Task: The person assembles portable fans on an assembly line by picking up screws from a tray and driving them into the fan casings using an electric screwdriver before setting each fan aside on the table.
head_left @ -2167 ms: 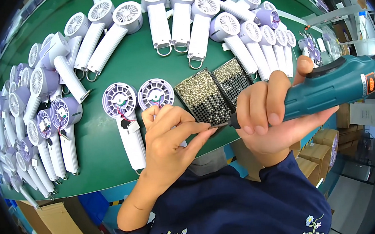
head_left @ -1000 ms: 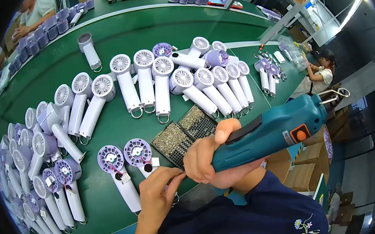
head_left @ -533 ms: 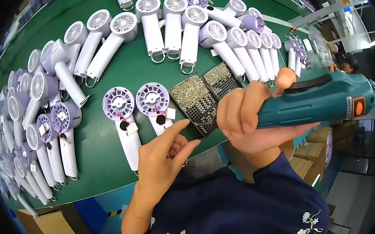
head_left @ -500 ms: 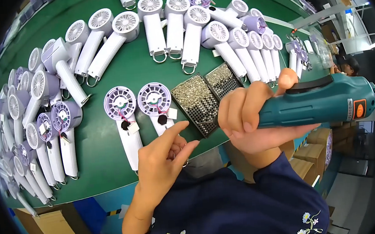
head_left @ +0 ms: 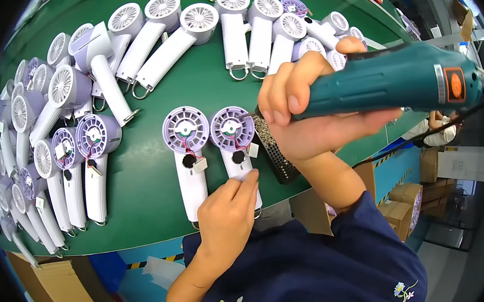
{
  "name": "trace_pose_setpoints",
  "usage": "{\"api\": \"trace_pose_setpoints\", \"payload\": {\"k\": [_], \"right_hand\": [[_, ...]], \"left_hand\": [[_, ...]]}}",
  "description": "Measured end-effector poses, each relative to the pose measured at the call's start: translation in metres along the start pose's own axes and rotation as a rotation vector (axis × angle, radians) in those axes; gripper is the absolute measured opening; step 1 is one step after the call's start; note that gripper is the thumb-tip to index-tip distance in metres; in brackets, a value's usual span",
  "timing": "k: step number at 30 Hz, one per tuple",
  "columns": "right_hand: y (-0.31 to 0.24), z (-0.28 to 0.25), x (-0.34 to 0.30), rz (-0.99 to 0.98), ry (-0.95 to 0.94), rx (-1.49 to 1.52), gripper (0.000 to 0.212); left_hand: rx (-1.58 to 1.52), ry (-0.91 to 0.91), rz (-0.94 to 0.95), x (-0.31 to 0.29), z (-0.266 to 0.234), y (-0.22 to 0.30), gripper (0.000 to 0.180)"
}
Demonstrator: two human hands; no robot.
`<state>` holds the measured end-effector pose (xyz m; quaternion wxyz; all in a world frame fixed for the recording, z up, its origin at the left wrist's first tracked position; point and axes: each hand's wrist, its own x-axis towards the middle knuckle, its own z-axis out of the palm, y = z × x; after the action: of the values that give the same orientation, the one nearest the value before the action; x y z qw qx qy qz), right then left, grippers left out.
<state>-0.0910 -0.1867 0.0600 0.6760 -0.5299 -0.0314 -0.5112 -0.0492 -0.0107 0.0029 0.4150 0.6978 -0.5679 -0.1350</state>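
My right hand point(head_left: 302, 117) is wrapped round a teal electric screwdriver point(head_left: 380, 81) held roughly level. Its bit reaches left to the upper right rim of an opened handheld fan point(head_left: 232, 134); whether the tip touches a screw is too small to tell. That fan lies with its lilac round head exposed, showing red wires, a black disc and a small white block. My left hand point(head_left: 228, 218) grips its white handle, fingers closed on it. A second opened fan point(head_left: 185, 130) lies alongside on the left. Partly behind my right hand is a black perforated screw tray point(head_left: 277, 156).
Finished-looking white handheld fans point(head_left: 199, 22) stand in an arc across the green table point(head_left: 147, 188), crowded at the left. More opened fans point(head_left: 98, 135) are among them. A black cable point(head_left: 420, 144) trails from the screwdriver. Another person point(head_left: 436, 128) and cardboard boxes point(head_left: 405, 206) are at the right.
My left hand has closed on the right opened fan's handle. The screwdriver has moved from over the screw tray to the fan's head. The view has shifted, so the table's things sit farther right.
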Motion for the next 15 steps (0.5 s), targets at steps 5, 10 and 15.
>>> {"api": "trace_pose_setpoints", "payload": {"k": [5,10,15], "right_hand": [[0.012,0.002,0.005,0.02,-0.011,-0.003,0.09],[0.021,0.005,0.005,0.009,0.111,0.144,0.107],[0.034,0.0,0.002,-0.002,0.089,0.076,0.106]], "left_hand": [[-0.01,-0.015,0.006,0.0,-0.002,-0.003,0.024],[-0.092,-0.056,-0.032,0.003,-0.005,-0.002,0.025],[-0.095,-0.078,-0.038,0.004,-0.007,-0.004,0.025]]}}
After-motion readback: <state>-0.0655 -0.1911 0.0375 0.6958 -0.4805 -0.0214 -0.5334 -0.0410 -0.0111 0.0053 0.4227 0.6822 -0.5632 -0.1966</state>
